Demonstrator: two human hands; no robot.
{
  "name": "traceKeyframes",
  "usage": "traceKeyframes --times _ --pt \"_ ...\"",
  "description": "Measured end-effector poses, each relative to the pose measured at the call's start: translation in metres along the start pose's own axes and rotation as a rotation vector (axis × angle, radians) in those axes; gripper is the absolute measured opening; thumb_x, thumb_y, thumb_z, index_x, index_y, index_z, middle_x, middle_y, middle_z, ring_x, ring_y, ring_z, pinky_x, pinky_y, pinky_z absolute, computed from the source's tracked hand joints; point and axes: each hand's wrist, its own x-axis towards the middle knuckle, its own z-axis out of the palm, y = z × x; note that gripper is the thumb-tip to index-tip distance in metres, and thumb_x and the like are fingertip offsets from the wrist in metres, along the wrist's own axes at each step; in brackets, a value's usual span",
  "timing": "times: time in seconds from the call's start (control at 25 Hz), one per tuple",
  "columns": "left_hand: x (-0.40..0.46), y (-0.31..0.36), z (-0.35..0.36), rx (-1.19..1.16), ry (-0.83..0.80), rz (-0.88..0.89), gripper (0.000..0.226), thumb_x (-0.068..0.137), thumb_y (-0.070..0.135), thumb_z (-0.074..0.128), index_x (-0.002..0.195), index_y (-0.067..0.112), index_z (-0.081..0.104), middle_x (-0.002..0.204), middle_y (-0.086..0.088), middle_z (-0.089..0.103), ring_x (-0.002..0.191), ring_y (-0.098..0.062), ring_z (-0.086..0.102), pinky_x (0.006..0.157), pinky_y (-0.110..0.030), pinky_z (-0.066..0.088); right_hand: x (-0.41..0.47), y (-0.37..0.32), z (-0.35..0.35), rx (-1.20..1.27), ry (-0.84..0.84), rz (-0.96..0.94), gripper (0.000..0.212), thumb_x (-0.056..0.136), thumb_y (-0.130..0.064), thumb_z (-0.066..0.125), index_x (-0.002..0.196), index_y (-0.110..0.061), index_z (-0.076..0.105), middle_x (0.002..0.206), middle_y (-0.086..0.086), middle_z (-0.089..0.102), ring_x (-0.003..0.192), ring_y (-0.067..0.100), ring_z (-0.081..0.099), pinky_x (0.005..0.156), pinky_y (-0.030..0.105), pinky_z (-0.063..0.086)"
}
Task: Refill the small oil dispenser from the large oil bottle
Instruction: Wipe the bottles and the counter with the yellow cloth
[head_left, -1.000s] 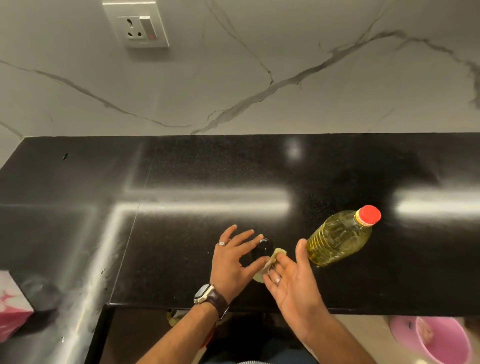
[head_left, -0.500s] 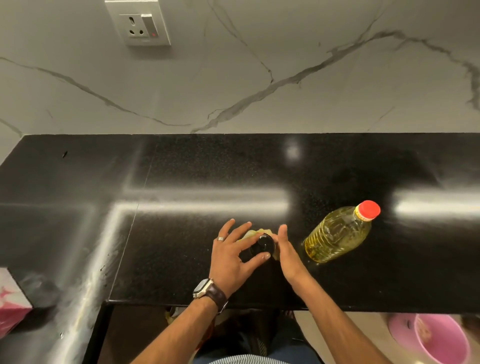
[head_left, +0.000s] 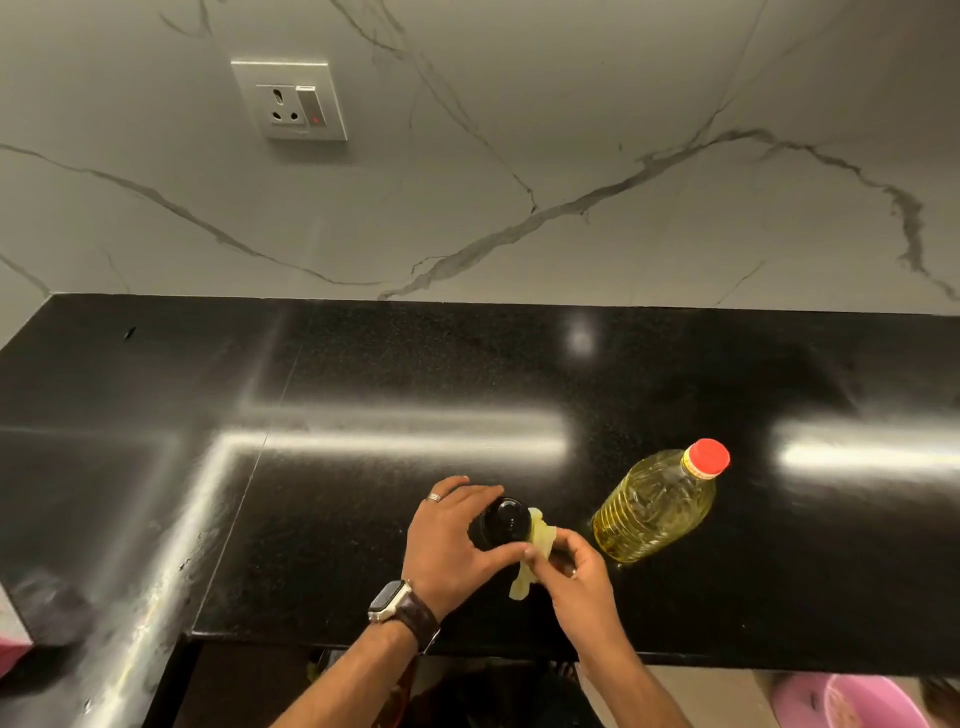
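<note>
Nearest the camera, two bare forearms come up from the bottom edge. Pink plastic bucket sits on the floor at bottom right, partly cut off. A pink-and-white box shows at the left edge, mostly out of view.

Left hand, with a silver ring on one finger and a dark-strapped wristwatch, curls around the small dark oil dispenser with round black top; fingers wrap its far side, thumb on the near side, so it grips the dispenser. Dispenser stands on the glossy black stone countertop, near the front edge, about centre of view.

Right hand pinches a pale yellow-green crumpled cloth or paper piece between thumb and fingers; the piece touches the dispenser's right side and hangs down toward the counter edge. Cannot tell what material it is.

Just right of the right hand stands the large clear plastic oil bottle filled with yellow oil, its red screw cap on. It is on the counter, apart from both hands and from the dispenser.

Farther back the counter carries bright light reflections. Behind it is a grey-veined white marble-look wall with a white socket-and-switch plate at upper left.
</note>
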Motion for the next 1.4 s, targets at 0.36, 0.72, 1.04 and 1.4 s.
traceKeyframes --times 0.36,0.72,1.04,1.4 --pt "0.037 -0.015 -0.031 0.011 -0.339 0.080 0.064 0.070 0.061 0.084 0.130 0.047 0.066 0.147 0.026 0.051 0.149 -0.007 0.020 0.119 -0.040 0.028 -0.006 -0.009 -0.003 0.068 0.184 -0.090 0.016 0.096 -0.014 0.072 0.107 -0.025 0.070 0.100 -0.004 0.076 0.099 0.012 0.072 0.083 0.029 0.056" --pt "0.013 -0.006 -0.027 -0.122 -0.103 0.071 0.036 0.078 0.034 0.088 0.113 0.035 0.077 0.099 0.023 0.062 0.092 0.001 0.055 0.078 -0.029 0.051 -0.014 0.000 0.023 -0.266 0.082 -0.419 0.042 0.093 0.005 0.066 0.126 -0.022 0.070 0.126 -0.016 0.064 0.123 0.005 0.061 0.101 0.025 0.055" --pt "0.022 -0.006 -0.030 -0.166 -0.167 0.079 0.023 0.078 0.029 0.088 0.098 0.031 0.080 0.091 0.020 0.063 0.085 -0.003 0.055 0.074 -0.030 0.050 0.008 -0.021 0.018 -0.497 -0.223 -0.402 0.071 0.093 0.001 0.051 0.159 -0.025 0.041 0.161 -0.014 0.044 0.149 -0.006 0.033 0.127 0.028 0.028" --pt "0.015 -0.007 -0.027 -0.227 -0.143 0.034 0.032 0.078 0.024 0.089 0.108 0.031 0.079 0.104 0.022 0.061 0.094 -0.002 0.058 0.080 -0.028 0.055 -0.018 -0.011 0.015 -0.280 -0.245 -0.285 0.078 0.092 0.001 0.052 0.156 -0.040 0.037 0.157 -0.027 0.044 0.149 -0.007 0.032 0.125 0.021 0.025"
